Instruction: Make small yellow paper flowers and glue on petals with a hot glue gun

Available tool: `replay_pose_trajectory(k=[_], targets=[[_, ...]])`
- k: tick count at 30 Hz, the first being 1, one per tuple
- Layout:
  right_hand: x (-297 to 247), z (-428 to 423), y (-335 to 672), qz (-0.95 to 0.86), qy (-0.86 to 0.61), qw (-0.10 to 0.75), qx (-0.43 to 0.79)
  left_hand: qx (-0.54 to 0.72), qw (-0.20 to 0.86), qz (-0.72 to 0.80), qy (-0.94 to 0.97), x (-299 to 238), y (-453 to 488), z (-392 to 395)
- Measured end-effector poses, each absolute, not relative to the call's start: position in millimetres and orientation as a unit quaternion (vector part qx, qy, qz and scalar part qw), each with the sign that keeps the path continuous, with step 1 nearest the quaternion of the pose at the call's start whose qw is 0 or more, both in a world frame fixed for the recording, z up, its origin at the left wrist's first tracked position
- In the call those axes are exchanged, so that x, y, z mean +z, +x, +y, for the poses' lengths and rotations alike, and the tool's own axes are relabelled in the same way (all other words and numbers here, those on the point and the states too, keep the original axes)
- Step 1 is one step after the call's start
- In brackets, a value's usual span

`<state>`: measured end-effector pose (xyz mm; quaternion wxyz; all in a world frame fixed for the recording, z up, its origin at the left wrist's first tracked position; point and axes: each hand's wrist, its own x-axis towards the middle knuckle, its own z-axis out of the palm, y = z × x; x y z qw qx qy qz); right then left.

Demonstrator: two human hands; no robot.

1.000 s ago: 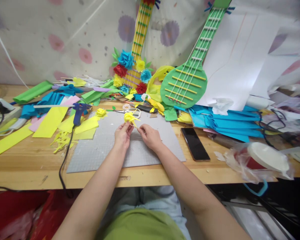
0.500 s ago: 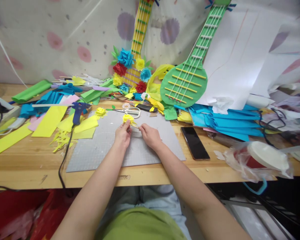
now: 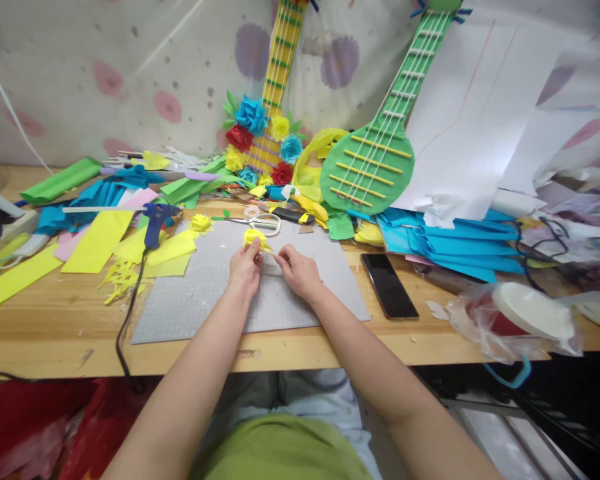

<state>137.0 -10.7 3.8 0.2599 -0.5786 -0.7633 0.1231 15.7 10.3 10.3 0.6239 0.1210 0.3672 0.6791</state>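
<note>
Over the grey cutting mat (image 3: 180,313), my left hand (image 3: 245,268) is closed on a yellow paper flower (image 3: 255,237), its thumb against the petals. My right hand (image 3: 299,270) is closed in a pinch on a thin stick (image 3: 269,251) that runs toward the flower's underside. What the stick is made of is too small to tell. White-handled scissors (image 3: 267,225) lie just beyond the flower. A second yellow paper flower (image 3: 201,223) rests at the mat's far left corner.
A blue glue gun (image 3: 156,225) with a black cord lies left among yellow paper strips (image 3: 97,247). To the right are a phone (image 3: 389,285) and a plastic-wrapped cup (image 3: 525,313). Behind stand a green paper instrument (image 3: 373,163) and a yellow one (image 3: 279,73) with flowers.
The flower and both hands have shifted very slightly left, and the flower looks a little turned. Both grips stay as they were.
</note>
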Motion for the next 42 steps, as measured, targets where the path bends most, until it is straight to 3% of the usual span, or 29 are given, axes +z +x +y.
replay_pose_trajectory(k=[11, 42], targets=[[-0.5, -4.2, 140.7, -0.73, -0.629, 0.249, 0.099, 0.631, 0.671, 0.365, 0.136, 6.7, 10.2, 8.1], [0.3, -6.1, 137.5, -0.752, -0.629, 0.179, 0.081, 0.665, 0.534, 0.478, 0.209, -1.5, 17.6, 9.9]])
